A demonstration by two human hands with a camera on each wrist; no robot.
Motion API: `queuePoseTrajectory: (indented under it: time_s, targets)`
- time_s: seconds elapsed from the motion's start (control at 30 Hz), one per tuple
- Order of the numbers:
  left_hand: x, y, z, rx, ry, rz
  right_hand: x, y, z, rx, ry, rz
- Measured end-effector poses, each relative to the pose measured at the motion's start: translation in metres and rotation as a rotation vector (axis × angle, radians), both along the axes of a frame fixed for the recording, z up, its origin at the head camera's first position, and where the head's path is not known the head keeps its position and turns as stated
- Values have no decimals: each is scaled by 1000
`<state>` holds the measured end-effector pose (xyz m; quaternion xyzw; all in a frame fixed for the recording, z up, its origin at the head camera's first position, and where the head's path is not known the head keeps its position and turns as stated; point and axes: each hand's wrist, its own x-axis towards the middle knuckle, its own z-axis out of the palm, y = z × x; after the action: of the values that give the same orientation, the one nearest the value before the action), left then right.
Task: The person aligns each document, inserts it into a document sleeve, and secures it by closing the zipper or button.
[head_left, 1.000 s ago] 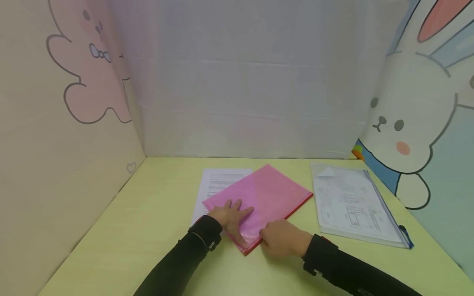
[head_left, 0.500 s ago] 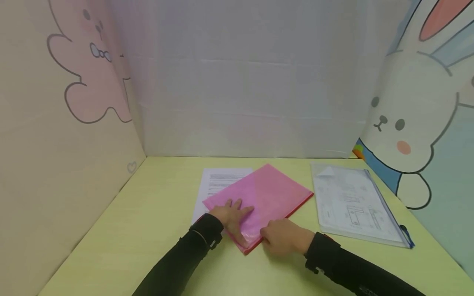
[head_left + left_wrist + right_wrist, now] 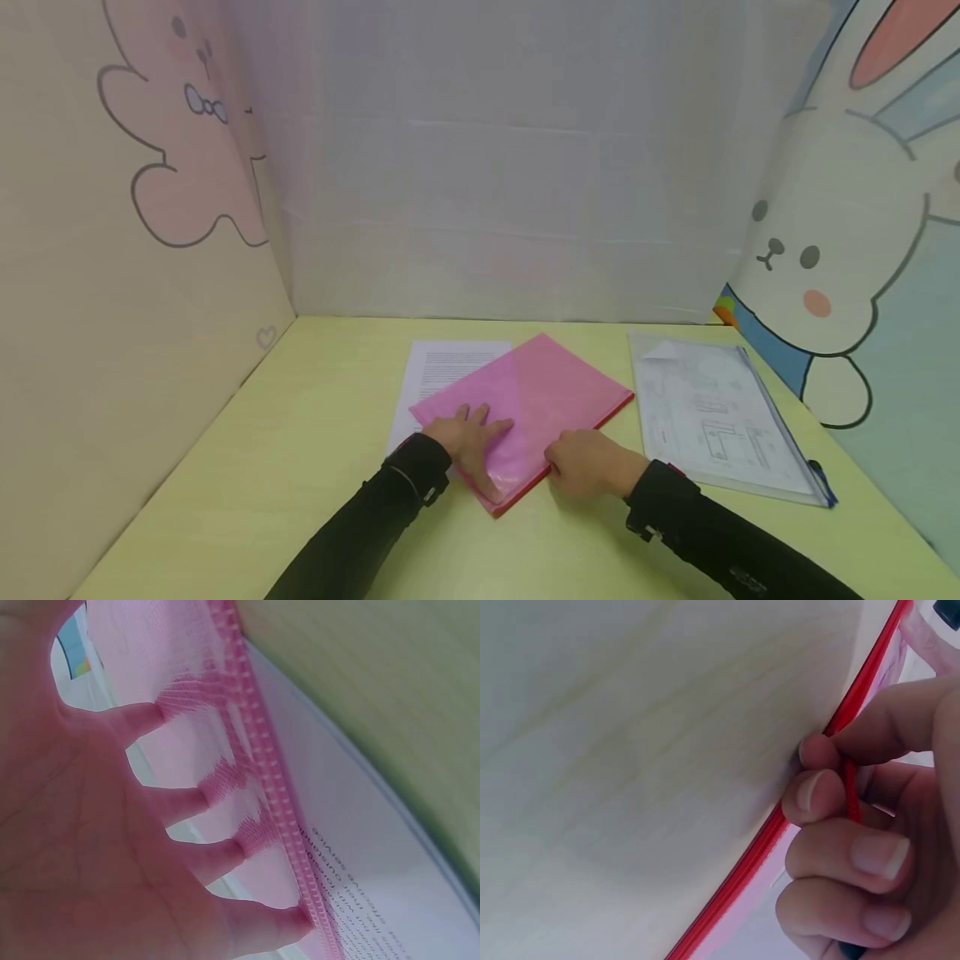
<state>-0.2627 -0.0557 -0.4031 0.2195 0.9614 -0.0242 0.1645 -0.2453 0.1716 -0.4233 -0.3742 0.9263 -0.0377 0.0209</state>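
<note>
A pink zip pouch (image 3: 525,408) with a red zipper edge (image 3: 780,825) lies slantwise on the yellow-green table (image 3: 300,467), partly over a printed white sheet (image 3: 442,371). My left hand (image 3: 468,442) presses flat on the pouch's near left corner, fingers spread; in the left wrist view the fingers (image 3: 187,802) lie on the pink mesh (image 3: 217,682). My right hand (image 3: 588,462) is curled at the pouch's red edge, and its thumb and fingertips (image 3: 817,787) pinch the red zipper pull.
A clear zip pouch (image 3: 712,412) holding drawings lies to the right, near the rabbit-printed wall (image 3: 840,250). Cartoon panels close in the table on the left, back and right.
My right hand has slid to the right and slightly away along the red zipper edge. The left hand and pouch have stayed put.
</note>
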Motion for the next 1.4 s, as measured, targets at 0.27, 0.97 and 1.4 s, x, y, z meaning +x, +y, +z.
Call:
queuePoseTrajectory:
  time_s: [0.27, 0.97, 1.4]
  targets:
    - [-1, 1, 0, -3, 6, 3, -1, 3, 2, -26, -9, 30]
    - [-1, 0, -1, 15, -12, 7, -15, 23, 2, 29, -49, -144]
    - [-1, -1, -1, 21, -15, 16, -16, 24, 4, 27, -91, -170]
